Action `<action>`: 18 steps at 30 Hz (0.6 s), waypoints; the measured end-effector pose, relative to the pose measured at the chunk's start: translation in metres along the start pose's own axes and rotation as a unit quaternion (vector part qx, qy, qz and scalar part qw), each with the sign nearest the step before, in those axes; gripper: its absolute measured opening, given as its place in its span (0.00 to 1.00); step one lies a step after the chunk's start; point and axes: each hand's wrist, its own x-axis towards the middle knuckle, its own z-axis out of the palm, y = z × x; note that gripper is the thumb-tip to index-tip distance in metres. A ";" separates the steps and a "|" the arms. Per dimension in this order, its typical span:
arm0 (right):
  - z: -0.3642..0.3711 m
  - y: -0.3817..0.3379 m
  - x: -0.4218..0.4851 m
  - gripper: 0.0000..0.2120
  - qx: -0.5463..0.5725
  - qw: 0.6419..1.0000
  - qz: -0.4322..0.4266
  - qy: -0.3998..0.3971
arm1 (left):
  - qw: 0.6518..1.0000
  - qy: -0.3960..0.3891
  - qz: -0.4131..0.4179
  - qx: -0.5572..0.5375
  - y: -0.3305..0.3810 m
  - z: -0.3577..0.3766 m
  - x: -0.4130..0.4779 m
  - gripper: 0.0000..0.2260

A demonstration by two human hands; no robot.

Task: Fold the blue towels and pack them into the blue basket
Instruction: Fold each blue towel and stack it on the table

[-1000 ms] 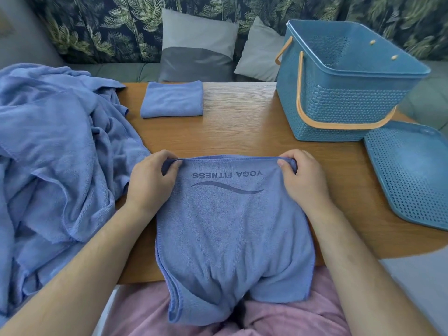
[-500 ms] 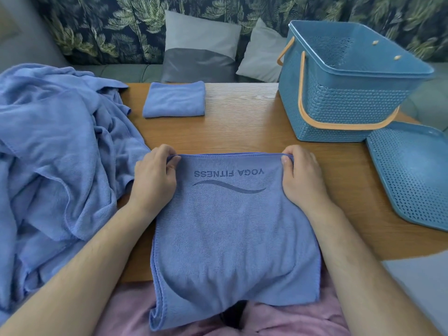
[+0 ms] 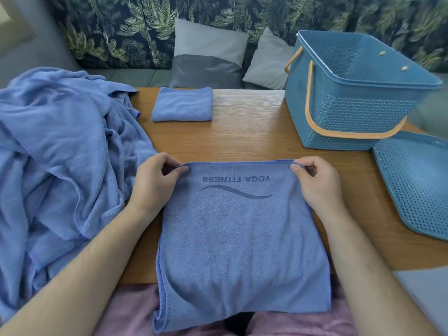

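The blue towel (image 3: 242, 238) lies flat on the table (image 3: 254, 139), its end hanging off at 6 o'clock. The left hand (image 3: 152, 184) and right hand (image 3: 318, 184) each pinch a far corner. A folded towel (image 3: 183, 104) sits at 11 o'clock, the blue basket (image 3: 351, 112) at 1 o'clock.

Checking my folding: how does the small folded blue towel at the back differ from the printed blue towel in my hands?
The small folded blue towel is a compact rectangle; the printed blue towel is larger and overhangs the wooden table. The folded towel lies untouched; the left hand and right hand pinch the printed towel's far corners. Both are the same blue cloth.
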 end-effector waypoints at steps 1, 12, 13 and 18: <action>0.000 0.000 0.000 0.09 0.003 1.000 0.000 0.000 | 1.000 0.001 -0.001 -0.005 0.000 0.000 0.000 0.05; -0.003 -0.001 0.001 0.10 0.024 1.000 -0.009 0.012 | 0.993 0.003 0.069 0.094 0.005 0.004 -0.004 0.07; -0.003 -0.001 0.001 0.10 0.024 1.000 -0.008 0.013 | 0.991 0.004 0.080 0.107 0.006 0.004 -0.004 0.07; -0.003 -0.001 0.001 0.12 0.024 1.000 -0.012 0.012 | 0.988 0.018 0.108 0.109 0.003 0.001 -0.003 0.02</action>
